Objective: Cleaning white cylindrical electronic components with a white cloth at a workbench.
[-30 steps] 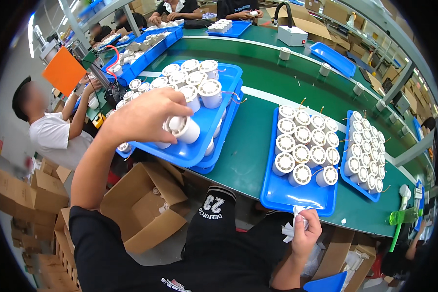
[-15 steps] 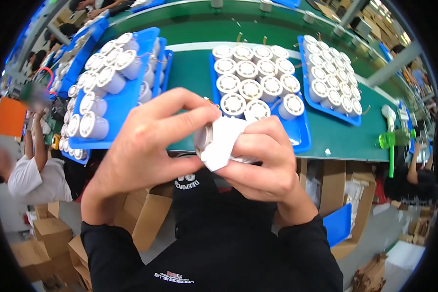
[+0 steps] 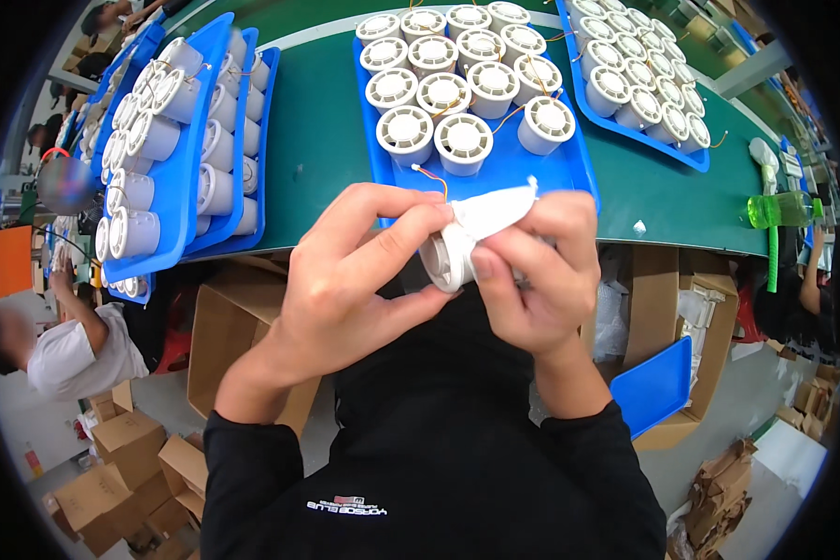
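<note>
My left hand (image 3: 350,280) grips a white round fan housing (image 3: 446,257) close in front of me, below the table's front edge. My right hand (image 3: 532,266) presses a white cloth (image 3: 499,210) over the top of that same housing; thumb and fingers pinch the cloth. A thin orange wire (image 3: 429,177) trails up from the part. Straight beyond the hands lies a blue tray (image 3: 569,168) with several white fan housings (image 3: 462,140) standing face up.
A stack of blue trays (image 3: 173,238) with white cylinders on their sides sits at the left on the green table (image 3: 317,140). Another filled blue tray (image 3: 644,84) is at the right. Open cardboard boxes (image 3: 224,336) stand below. A seated person (image 3: 65,345) works at lower left.
My left hand brought a housing from the left tray to my chest, my right hand came up with the cloth and now covers it. The view tilted down.
</note>
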The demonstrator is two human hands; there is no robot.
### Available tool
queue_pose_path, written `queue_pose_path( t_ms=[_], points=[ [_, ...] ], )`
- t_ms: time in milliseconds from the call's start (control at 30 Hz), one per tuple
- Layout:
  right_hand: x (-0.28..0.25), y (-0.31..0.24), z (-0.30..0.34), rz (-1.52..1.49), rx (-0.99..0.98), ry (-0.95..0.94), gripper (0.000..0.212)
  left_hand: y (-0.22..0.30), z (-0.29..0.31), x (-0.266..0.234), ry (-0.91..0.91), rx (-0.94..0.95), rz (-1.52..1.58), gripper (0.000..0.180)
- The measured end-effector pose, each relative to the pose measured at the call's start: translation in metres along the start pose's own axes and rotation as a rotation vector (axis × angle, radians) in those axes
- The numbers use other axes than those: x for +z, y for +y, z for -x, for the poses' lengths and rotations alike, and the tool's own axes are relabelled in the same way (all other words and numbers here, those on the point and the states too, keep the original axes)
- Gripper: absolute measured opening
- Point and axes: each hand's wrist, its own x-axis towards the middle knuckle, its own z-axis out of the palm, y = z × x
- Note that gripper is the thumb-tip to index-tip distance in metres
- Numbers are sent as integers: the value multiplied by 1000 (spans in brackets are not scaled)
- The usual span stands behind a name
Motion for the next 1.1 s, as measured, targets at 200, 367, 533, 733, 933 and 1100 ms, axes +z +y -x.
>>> queue_pose_path(
  t_ms=[200, 367, 533, 733, 933, 1100],
  points=[
    [18, -14, 45, -12, 56, 143, 26, 1, 26, 49, 309, -260, 257, 57],
    [29, -22, 71, -196, 344, 356, 20, 8, 40, 73, 451, -386, 468, 60],
    [40, -31, 79, -229, 660, 393, 17, 15, 45, 76, 443, -486, 709, 65],
    [33, -29, 62, -992, 1119, 492, 29, 12, 51, 72, 303, -748, 1279, 62],
    [28, -7, 62, -1385, 1188, 430, 27, 11, 56, 65, 271, -836, 1460, 59],
    [9, 10, 40, -1224, 1134, 662, 32, 5, 60, 65, 302, -926, 1574, 50]
  ],
)
